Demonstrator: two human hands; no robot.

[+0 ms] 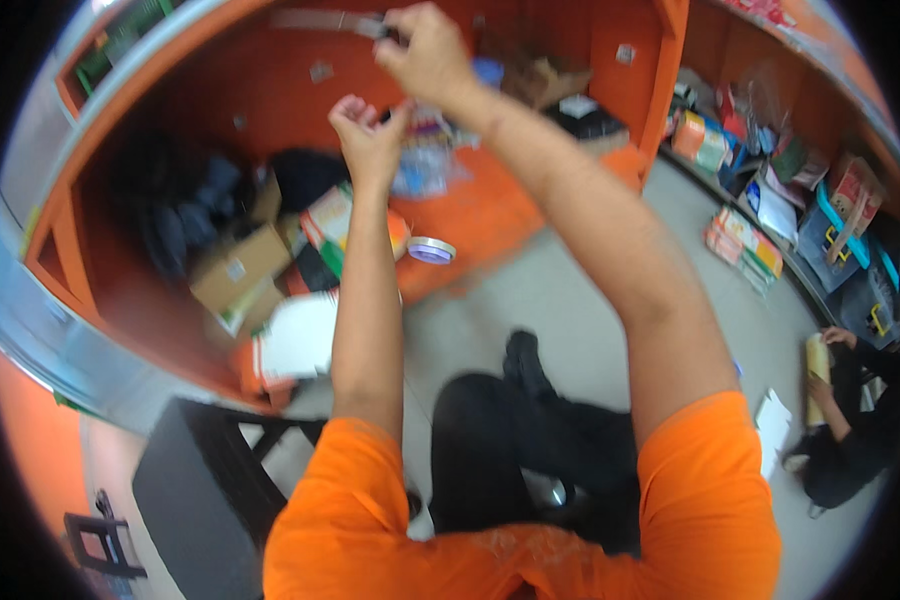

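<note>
The fingers of my right hand [428, 58] are clamped on the dark end of a thin pale strip [315, 20], too blurred to name, which reaches out leftward in front of the orange shelf [490, 215]. My left hand [373, 145] is lower and just beside it, its fingers apart and curled. Below lie clear plastic [422, 175], a roll [431, 251] near the shelf's edge and, farther left, a brown box [240, 268].
</note>
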